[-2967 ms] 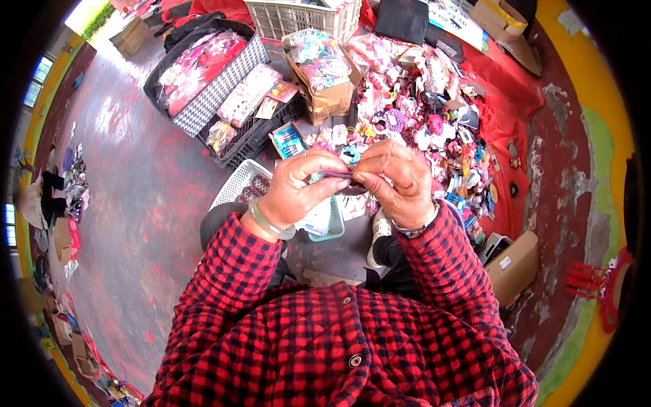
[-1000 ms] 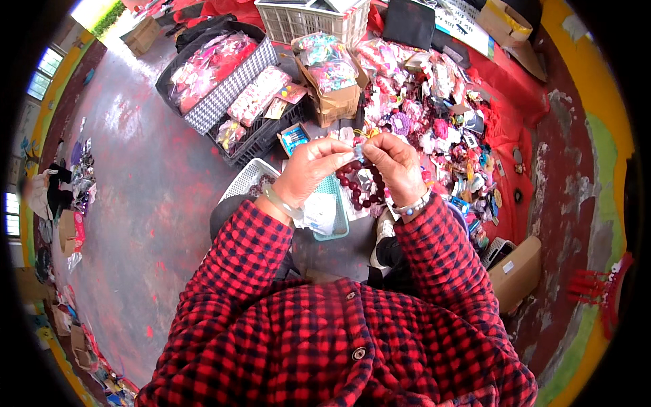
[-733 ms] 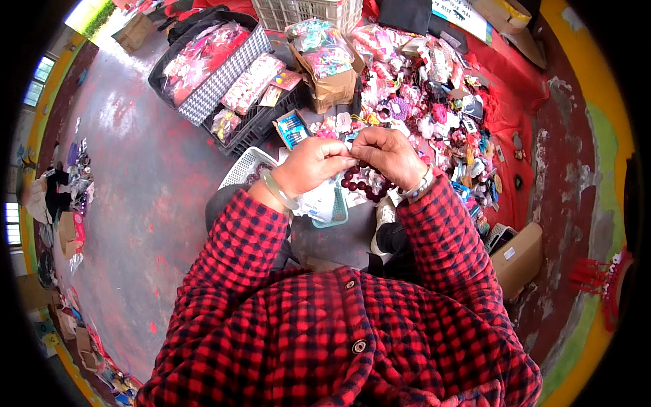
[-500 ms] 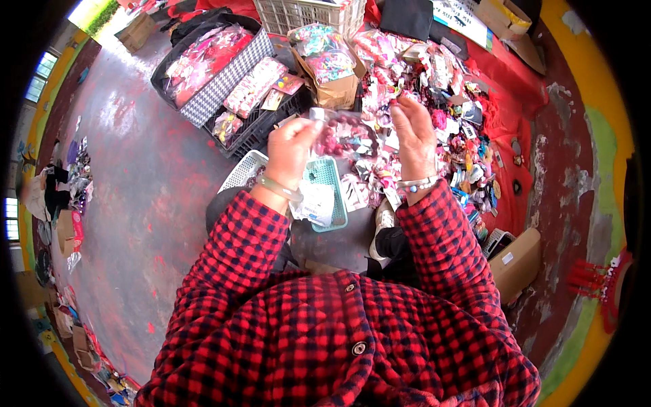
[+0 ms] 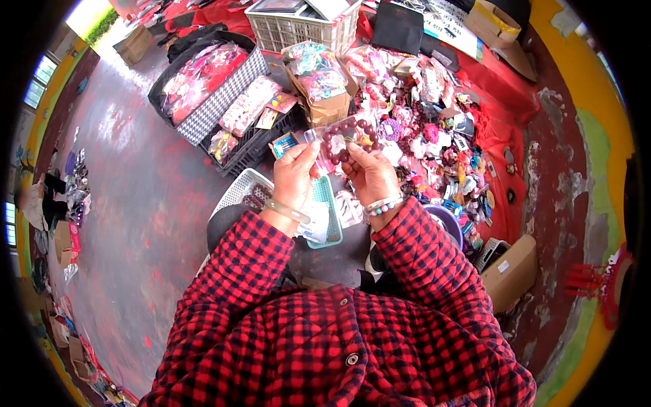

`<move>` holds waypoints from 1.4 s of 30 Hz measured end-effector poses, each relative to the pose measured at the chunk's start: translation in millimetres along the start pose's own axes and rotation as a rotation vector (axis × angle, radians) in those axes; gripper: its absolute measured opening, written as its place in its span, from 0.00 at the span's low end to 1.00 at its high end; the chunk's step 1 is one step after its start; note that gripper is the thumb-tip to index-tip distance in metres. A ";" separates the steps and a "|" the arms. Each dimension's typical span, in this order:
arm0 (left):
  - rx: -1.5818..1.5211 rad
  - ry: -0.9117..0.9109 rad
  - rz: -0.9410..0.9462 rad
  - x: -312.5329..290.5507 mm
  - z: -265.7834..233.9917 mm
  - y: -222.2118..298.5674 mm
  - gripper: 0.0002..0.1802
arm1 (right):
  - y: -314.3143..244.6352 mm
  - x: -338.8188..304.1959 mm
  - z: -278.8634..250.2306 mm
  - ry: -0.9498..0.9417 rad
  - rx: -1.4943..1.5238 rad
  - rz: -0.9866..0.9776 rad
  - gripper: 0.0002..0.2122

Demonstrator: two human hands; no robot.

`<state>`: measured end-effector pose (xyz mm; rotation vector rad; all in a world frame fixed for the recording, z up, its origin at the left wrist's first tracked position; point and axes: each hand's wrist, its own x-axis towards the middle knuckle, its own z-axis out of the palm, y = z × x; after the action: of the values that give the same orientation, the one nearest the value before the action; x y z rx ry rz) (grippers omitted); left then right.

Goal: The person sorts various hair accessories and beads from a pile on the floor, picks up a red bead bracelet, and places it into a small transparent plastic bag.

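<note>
A bracelet of round dark red beads (image 5: 369,129) sits in or against a clear plastic bag (image 5: 314,133) in front of me; which one I cannot tell. My left hand (image 5: 294,178) is closed, pinching the bag's left edge between thumb and fingers. At the bracelet's lower right, my right hand (image 5: 374,178) is closed, its thumb pressed on the beads. Beneath my hands are a teal plastic basket (image 5: 335,220) with white packets and a white basket (image 5: 239,182) holding dark beads.
A large heap of small packaged accessories (image 5: 434,136) covers red cloth ahead and right. Behind my hands stand a cardboard box (image 5: 330,108) of bagged goods, a black crate (image 5: 254,150), a houndstooth box (image 5: 227,88) and a beige crate (image 5: 305,34). A purple basin (image 5: 447,218) is beside my right forearm.
My right hand has moved left and down, from apart above the heap onto the bracelet. The bracelet now shows as a clearer ring. My left hand has dropped slightly, still pinching the bag.
</note>
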<state>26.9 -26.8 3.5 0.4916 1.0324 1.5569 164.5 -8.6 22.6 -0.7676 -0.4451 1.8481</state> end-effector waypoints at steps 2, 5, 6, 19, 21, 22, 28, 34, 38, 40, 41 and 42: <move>0.040 -0.039 0.014 -0.2 -0.9 0.4 0.07 | -4.4 2.4 -0.6 -0.065 -0.045 -0.048 0.03; 0.060 -0.066 0.047 -5.0 3.3 1.1 0.07 | -4.6 1.8 -1.1 -0.044 -0.011 -0.078 0.04; 0.048 -0.067 0.043 -6.3 4.8 1.4 0.07 | -4.8 1.0 -0.1 -0.033 -0.002 -0.090 0.04; -0.001 -0.093 0.054 -10.2 9.5 -1.4 0.08 | -8.9 9.3 -6.9 -0.037 -0.017 -0.180 0.08; -0.016 -0.084 0.036 -7.5 7.7 2.3 0.07 | -11.1 7.7 -4.1 -0.064 -0.026 -0.126 0.09; 0.003 -0.069 0.054 -6.2 5.5 3.4 0.07 | -12.3 7.0 -2.9 -0.078 -0.033 -0.098 0.10; 0.144 -0.035 0.128 -3.3 0.4 12.7 0.07 | -37.9 11.8 -16.7 -0.170 -0.141 0.005 0.08; 0.310 -0.124 0.165 -5.7 -4.1 19.0 0.07 | -47.0 9.2 -16.1 -0.085 -0.381 -0.011 0.03; 0.266 -0.174 0.146 -5.9 -2.8 17.7 0.07 | -39.0 9.0 -17.8 -0.063 -0.310 -0.124 0.02; 0.298 -0.158 0.180 -5.5 -2.7 17.6 0.07 | -35.5 11.0 -19.0 -0.074 -0.292 -0.122 0.03; 0.314 -0.149 0.198 -5.7 -2.7 17.7 0.07 | -35.7 12.1 -18.5 -0.075 -0.296 -0.102 0.04; 0.354 -0.155 0.208 -6.4 -2.6 17.6 0.07 | -35.7 12.6 -18.0 -0.076 -0.300 -0.083 0.04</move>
<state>16.6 -33.1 18.0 0.9750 1.1693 1.4915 198.0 16.1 27.8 -0.8662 -0.8043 1.7586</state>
